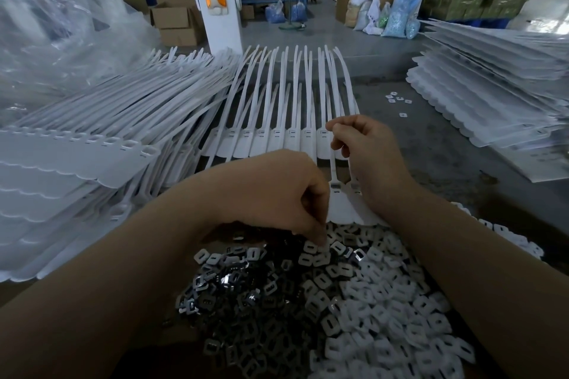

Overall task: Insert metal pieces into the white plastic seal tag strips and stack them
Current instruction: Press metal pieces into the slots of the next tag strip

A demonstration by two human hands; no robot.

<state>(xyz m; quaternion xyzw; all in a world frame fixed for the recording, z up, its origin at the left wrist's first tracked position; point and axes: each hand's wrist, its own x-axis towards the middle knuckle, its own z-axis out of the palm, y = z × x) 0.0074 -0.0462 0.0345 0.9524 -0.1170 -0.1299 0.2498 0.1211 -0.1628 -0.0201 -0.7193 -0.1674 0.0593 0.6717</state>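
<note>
A heap of small metal pieces (234, 295) and white plastic caps (385, 311) lies right in front of me. My left hand (277, 194) reaches down into the heap, its fingertips pinching a small white cap at the pile's far edge. My right hand (363, 144) is curled and pinches the thin tail of a white seal tag strip (334, 175) whose flat head lies just beyond the heap. A row of white seal tag strips (277, 135) lies side by side behind my hands, tails pointing away.
A tall stack of white strips (77, 163) fills the left. Another stack (492, 95) sits at the right. A few loose caps (397, 98) lie on the grey table. Clear plastic bags (46, 24) are far left; a white machine column (218, 0) stands behind.
</note>
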